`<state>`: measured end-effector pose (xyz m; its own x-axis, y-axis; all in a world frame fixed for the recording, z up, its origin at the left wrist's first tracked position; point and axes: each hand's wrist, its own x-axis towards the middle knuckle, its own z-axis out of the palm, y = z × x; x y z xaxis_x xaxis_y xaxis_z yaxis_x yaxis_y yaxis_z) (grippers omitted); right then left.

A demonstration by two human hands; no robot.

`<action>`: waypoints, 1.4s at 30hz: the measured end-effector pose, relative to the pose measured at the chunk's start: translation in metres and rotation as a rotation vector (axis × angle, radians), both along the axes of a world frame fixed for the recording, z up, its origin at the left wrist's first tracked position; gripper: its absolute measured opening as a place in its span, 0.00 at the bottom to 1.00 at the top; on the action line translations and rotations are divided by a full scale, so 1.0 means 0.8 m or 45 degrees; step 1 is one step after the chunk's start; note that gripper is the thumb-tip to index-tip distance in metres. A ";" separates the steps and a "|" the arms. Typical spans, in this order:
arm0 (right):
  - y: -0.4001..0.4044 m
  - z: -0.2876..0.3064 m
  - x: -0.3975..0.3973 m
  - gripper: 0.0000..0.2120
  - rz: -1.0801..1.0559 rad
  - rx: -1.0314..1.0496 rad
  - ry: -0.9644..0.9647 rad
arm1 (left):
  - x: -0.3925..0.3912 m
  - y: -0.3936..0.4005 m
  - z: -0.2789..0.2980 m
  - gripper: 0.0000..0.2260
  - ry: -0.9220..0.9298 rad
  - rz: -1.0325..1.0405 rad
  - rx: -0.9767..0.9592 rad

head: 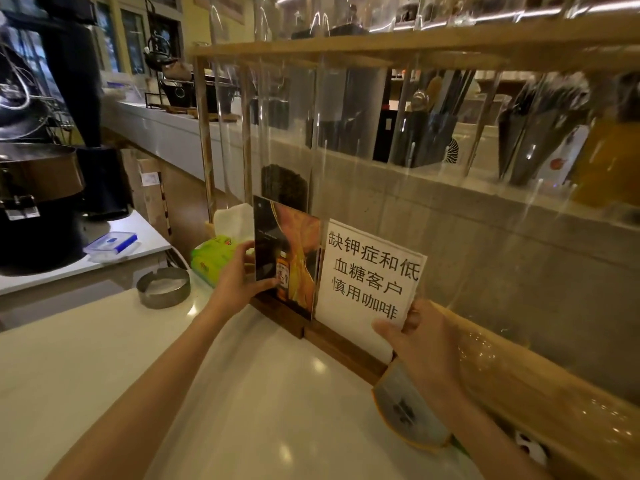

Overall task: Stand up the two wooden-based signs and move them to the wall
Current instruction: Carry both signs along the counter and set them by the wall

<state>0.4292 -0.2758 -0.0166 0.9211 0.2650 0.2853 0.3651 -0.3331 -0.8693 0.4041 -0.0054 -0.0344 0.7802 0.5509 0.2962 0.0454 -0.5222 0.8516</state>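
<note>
Two bare arms reach forward over a white counter (pixel 145 358). The left hand (pixel 239 278) grips the left edge of the picture sign (pixel 294 251). The right hand (pixel 419 341) pinches the lower right corner of the white text sign (pixel 367 271). Both signs stand upright in touching wooden bases, against the clear screen (pixel 363 140).

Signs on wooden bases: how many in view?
2. The picture sign stands on the left, held by the left hand; the white text sign stands beside it, held by the right hand.
</note>
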 end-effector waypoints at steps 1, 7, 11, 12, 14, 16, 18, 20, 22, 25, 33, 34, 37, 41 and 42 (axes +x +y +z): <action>0.000 -0.001 0.000 0.16 -0.001 -0.008 -0.012 | 0.003 0.001 -0.001 0.33 0.001 0.000 0.000; -0.001 -0.006 0.003 0.15 -0.012 -0.025 -0.064 | 0.015 0.003 -0.005 0.33 -0.021 -0.006 0.008; -0.001 -0.008 0.004 0.16 -0.022 -0.003 -0.059 | 0.019 0.001 -0.006 0.32 -0.046 -0.008 0.020; -0.001 -0.009 0.004 0.15 -0.021 0.002 -0.066 | 0.019 0.002 -0.006 0.32 -0.049 -0.007 0.026; 0.000 -0.010 0.004 0.16 -0.014 0.003 -0.088 | 0.021 0.001 -0.006 0.32 -0.044 -0.002 0.032; 0.001 -0.011 0.004 0.16 -0.034 -0.022 -0.116 | 0.023 0.001 -0.007 0.31 -0.041 -0.005 0.018; 0.001 -0.010 0.004 0.16 -0.053 -0.038 -0.131 | 0.025 0.001 -0.007 0.32 -0.042 -0.008 0.010; 0.001 -0.009 0.003 0.17 -0.045 -0.030 -0.120 | 0.025 0.001 -0.008 0.32 -0.036 -0.005 0.021; 0.001 -0.008 0.002 0.17 -0.037 -0.030 -0.113 | 0.025 0.002 -0.009 0.32 -0.032 -0.013 0.022; 0.000 -0.006 0.001 0.17 -0.027 -0.050 -0.092 | 0.024 0.003 -0.012 0.32 -0.016 -0.016 0.028; -0.005 0.016 0.008 0.26 0.093 -0.144 0.044 | 0.015 -0.028 -0.020 0.33 -0.064 0.220 0.071; -0.006 0.021 0.010 0.29 0.124 -0.123 0.074 | 0.011 -0.035 -0.019 0.32 -0.065 0.231 0.099; -0.008 0.047 0.011 0.31 0.179 0.008 0.077 | -0.012 -0.071 -0.016 0.23 -0.008 0.144 0.264; -0.011 0.086 0.007 0.26 0.219 -0.068 -0.138 | -0.035 -0.122 -0.033 0.14 0.183 -0.080 0.593; -0.011 0.091 0.005 0.25 0.216 -0.095 -0.191 | -0.036 -0.129 -0.039 0.14 0.234 -0.084 0.657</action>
<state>0.4333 -0.2843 0.0558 0.8101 0.4381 0.3897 0.5449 -0.3173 -0.7761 0.3754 -0.1088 -0.0658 0.8726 0.3181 0.3707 0.1219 -0.8766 0.4655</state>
